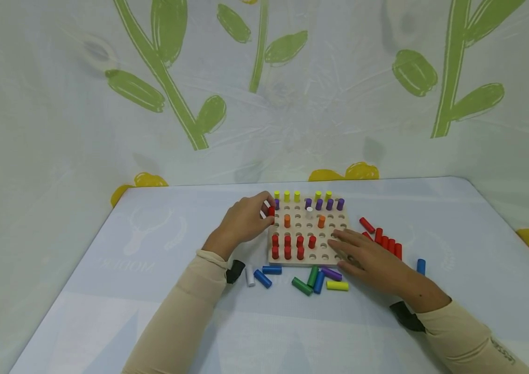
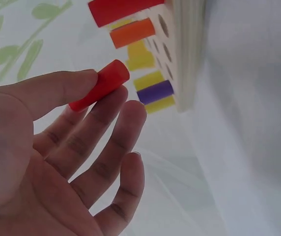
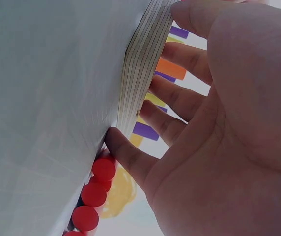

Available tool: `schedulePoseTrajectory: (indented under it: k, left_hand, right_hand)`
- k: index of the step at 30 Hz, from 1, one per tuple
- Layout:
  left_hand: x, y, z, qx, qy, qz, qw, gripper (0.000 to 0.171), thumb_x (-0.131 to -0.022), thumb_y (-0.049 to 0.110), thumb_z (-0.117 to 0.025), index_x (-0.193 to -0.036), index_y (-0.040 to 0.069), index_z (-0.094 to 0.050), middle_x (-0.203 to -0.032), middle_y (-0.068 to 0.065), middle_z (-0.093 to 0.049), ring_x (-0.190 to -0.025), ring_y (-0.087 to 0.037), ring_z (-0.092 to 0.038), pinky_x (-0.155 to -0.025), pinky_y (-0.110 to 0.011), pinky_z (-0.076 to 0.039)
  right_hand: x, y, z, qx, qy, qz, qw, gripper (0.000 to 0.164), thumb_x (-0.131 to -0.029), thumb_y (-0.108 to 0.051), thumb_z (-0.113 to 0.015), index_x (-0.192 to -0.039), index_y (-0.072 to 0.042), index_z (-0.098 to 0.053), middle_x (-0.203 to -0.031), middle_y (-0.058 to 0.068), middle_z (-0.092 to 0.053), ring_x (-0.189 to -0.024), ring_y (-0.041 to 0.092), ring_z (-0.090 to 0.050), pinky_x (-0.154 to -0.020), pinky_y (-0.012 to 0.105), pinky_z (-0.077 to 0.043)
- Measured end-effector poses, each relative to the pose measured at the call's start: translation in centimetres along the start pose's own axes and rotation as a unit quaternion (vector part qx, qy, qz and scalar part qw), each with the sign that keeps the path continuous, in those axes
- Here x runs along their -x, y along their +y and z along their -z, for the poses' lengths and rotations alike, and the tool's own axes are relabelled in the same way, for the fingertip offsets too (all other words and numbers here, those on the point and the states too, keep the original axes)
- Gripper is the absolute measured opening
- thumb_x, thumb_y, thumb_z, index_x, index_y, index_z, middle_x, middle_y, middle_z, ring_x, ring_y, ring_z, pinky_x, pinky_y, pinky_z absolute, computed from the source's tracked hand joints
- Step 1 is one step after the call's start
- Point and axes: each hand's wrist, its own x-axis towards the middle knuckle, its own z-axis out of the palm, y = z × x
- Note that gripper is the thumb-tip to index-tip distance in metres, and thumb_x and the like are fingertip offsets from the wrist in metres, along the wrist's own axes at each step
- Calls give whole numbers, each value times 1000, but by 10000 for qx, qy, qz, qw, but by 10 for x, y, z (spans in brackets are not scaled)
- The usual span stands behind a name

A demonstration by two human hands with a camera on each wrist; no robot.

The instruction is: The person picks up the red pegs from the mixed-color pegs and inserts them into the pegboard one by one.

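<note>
Beside the left edge of a wooden pegboard (image 1: pixel 308 263), my left hand (image 1: pixel 244 220) pinches a red peg (image 2: pixel 103 84) between thumb and fingers, with the other fingers loosely bent. The held peg is apart from the board in the left wrist view. My right hand (image 1: pixel 374 262) rests with spread, fairly straight fingers on the board's right front part, covering some holes. Two front rows hold red pegs (image 1: pixel 287 253). Behind them stand orange pegs (image 1: pixel 287 221), a white peg (image 1: pixel 309 210), purple pegs (image 1: pixel 340 204) and yellow pegs (image 1: pixel 287 196).
Before the board lie a white peg (image 1: pixel 250 276), blue pegs (image 1: pixel 262 279), green pegs (image 1: pixel 302 286), a purple peg (image 1: pixel 331 274) and a yellow peg (image 1: pixel 337 285). Several loose red pegs (image 1: pixel 367 225) lie right of the board, and a blue peg (image 1: pixel 421 266) sits farther right.
</note>
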Motion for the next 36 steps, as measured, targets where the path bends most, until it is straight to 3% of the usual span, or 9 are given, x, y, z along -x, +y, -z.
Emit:
schedulePoseTrajectory:
  k: [12,18,25,36]
  left_hand:
    - [12,24,1,316,116,-453,9984,26,-95,22,-68,-120,17,-60,-104,0,-72,-86,-14,-64,-71,-28,-54]
    - [17,37,-1,497,-185,-455,9976,27,-96,25,-69,-121,18,-60,-105,0,-72,-90,-13,-66,-74,-26,-55]
    - [18,45,-7,338,-398,-373,9979,30,-94,27,-71,-121,20,-60,-104,1,-71,-88,-12,-64,-72,-23,-55]
    - [22,53,-14,260,-495,-769,9955,24,-93,30,-73,-112,21,-62,-97,5,-71,-79,-9,-62,-64,-20,-51]
  right_hand:
    - [1,0,1,-53,-3,33,10000,57,-95,-34,-67,-148,-18,-50,-158,10,-41,-147,38,-34,-106,54,-46]
    - [1,0,1,-60,3,53,10000,57,-95,-34,-67,-148,-18,-50,-158,11,-41,-147,38,-35,-106,54,-45]
    - [1,-1,2,-86,4,65,9999,58,-95,-33,-68,-147,-17,-51,-157,11,-42,-146,38,-36,-106,54,-45]
    - [0,0,1,-63,-6,22,10000,59,-94,-34,-69,-147,-18,-51,-157,11,-42,-146,38,-36,-105,54,-46]
